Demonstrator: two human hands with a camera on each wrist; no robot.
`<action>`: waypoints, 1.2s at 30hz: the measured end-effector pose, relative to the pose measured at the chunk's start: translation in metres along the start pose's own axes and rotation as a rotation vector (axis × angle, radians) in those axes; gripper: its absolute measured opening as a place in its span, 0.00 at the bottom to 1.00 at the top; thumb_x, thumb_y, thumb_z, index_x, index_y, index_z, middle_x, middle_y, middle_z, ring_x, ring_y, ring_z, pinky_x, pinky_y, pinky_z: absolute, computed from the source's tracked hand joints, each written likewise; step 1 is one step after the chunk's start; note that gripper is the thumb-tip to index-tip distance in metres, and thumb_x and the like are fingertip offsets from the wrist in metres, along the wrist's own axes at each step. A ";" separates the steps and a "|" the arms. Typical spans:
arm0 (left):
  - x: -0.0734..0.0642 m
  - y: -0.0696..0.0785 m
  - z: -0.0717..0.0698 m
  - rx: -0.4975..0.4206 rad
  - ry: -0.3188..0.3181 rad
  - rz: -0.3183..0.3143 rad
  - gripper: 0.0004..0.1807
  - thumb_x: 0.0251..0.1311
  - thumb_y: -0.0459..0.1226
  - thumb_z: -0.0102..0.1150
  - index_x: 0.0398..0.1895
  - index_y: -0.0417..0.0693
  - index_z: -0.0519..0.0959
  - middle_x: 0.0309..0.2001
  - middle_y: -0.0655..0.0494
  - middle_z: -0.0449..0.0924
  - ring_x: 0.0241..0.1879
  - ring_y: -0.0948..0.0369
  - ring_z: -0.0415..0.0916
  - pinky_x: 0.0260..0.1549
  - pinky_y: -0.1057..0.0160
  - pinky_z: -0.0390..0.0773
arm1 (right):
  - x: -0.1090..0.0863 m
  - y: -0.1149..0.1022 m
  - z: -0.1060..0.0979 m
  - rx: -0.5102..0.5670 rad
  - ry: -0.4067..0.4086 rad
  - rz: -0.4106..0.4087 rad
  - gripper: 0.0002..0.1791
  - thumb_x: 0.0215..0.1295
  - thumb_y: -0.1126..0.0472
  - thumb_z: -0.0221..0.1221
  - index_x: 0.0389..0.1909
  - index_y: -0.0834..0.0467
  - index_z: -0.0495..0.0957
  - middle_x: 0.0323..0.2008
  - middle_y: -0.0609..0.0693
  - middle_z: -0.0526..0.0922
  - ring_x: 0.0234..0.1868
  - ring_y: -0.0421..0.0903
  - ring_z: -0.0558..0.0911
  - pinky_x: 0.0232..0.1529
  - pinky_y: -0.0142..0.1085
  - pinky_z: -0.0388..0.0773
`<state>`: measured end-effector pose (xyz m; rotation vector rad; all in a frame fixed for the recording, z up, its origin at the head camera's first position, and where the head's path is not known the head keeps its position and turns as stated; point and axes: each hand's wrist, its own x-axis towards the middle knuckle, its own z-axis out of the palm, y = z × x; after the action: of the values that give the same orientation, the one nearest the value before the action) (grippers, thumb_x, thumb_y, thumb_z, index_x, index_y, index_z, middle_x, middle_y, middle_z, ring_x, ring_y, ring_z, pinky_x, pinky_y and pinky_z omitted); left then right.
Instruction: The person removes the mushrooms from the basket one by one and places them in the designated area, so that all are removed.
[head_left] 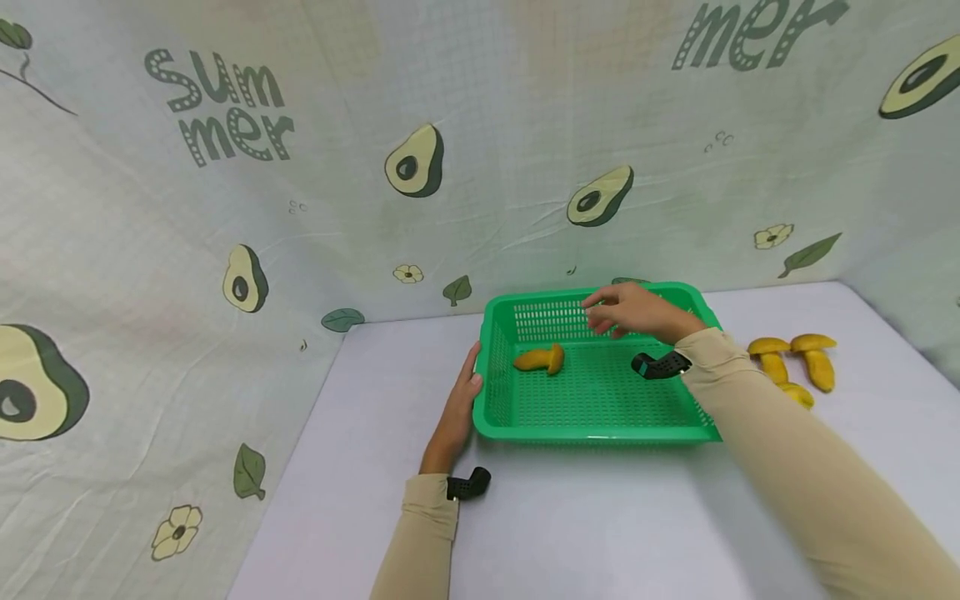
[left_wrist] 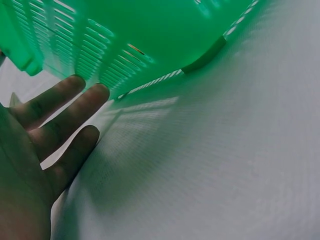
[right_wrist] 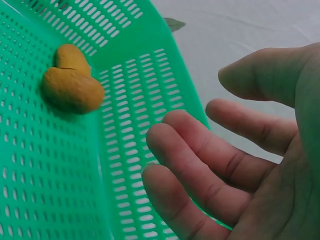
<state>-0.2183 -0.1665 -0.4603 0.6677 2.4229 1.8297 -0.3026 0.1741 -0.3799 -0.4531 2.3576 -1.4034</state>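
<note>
A green plastic basket [head_left: 592, 433] with slotted walls stands on the table. Inside it, toward the left, lies one yellow-brown mushroom [head_left: 536, 359], which also shows in the right wrist view as a mushroom [right_wrist: 74, 90] near the slotted wall. My left hand [head_left: 458, 411] rests along the outside of the basket's left wall; its extended fingers [left_wrist: 75, 107] are right at that wall in the left wrist view. Above the basket's far part hovers my right hand [head_left: 637, 310], fingers spread and slightly bent with nothing between them.
Several more mushrooms lie on the table right of the basket, among them one mushroom [head_left: 815, 360] at the far right; my right sleeve [head_left: 795, 450] partly covers this group. A cloth [head_left: 495, 208] printed with avocados hangs behind the white table [head_left: 570, 525].
</note>
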 end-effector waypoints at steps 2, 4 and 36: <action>0.000 -0.001 0.000 0.000 0.001 -0.005 0.32 0.80 0.42 0.29 0.82 0.47 0.41 0.80 0.51 0.40 0.78 0.55 0.37 0.73 0.45 0.42 | 0.005 0.002 0.003 0.010 -0.013 0.008 0.27 0.77 0.54 0.53 0.69 0.64 0.68 0.56 0.64 0.79 0.56 0.62 0.79 0.51 0.51 0.80; 0.000 -0.002 -0.001 -0.005 0.005 -0.007 0.32 0.80 0.42 0.30 0.82 0.48 0.42 0.80 0.52 0.40 0.78 0.55 0.38 0.73 0.44 0.42 | 0.009 0.003 0.006 0.021 -0.020 0.014 0.26 0.77 0.54 0.53 0.69 0.64 0.68 0.57 0.66 0.78 0.56 0.63 0.79 0.52 0.53 0.79; 0.000 0.000 -0.001 0.006 0.001 0.007 0.31 0.80 0.39 0.30 0.81 0.45 0.42 0.80 0.50 0.41 0.78 0.54 0.39 0.73 0.45 0.44 | 0.045 0.017 0.052 -0.294 -0.176 -0.004 0.34 0.71 0.54 0.61 0.67 0.75 0.66 0.39 0.62 0.85 0.38 0.55 0.84 0.38 0.46 0.83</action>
<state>-0.2191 -0.1672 -0.4605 0.6775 2.4302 1.8267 -0.3199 0.1214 -0.4243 -0.6331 2.4227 -0.9747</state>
